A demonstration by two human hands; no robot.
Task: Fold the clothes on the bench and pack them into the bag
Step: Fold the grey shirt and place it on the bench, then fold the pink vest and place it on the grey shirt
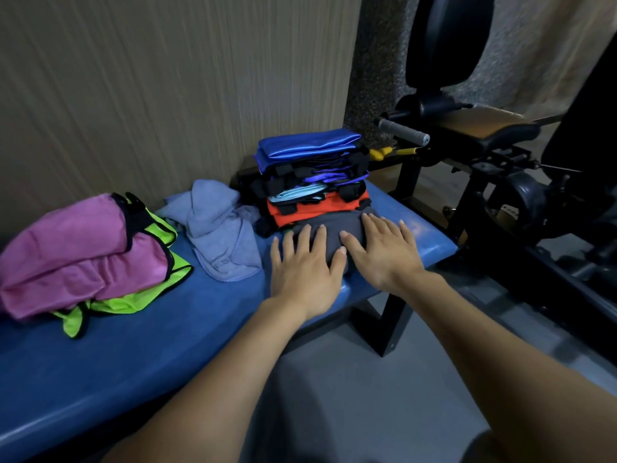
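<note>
Where the blue bench (133,355) begins at the left, a pink cloth (76,252) lies over a neon green vest (140,295), with a crumpled grey-blue towel (217,228) beside them. Further right, the left hand (305,275) and right hand (384,252) press flat, fingers straight, on a folded dark grey garment (337,230). It touches the folded stack (310,175) behind.

Gym: padded bench (100,379), exercise machine (500,155)

Both forearms are bare to the hands (305,272), no sleeves visible.
</note>
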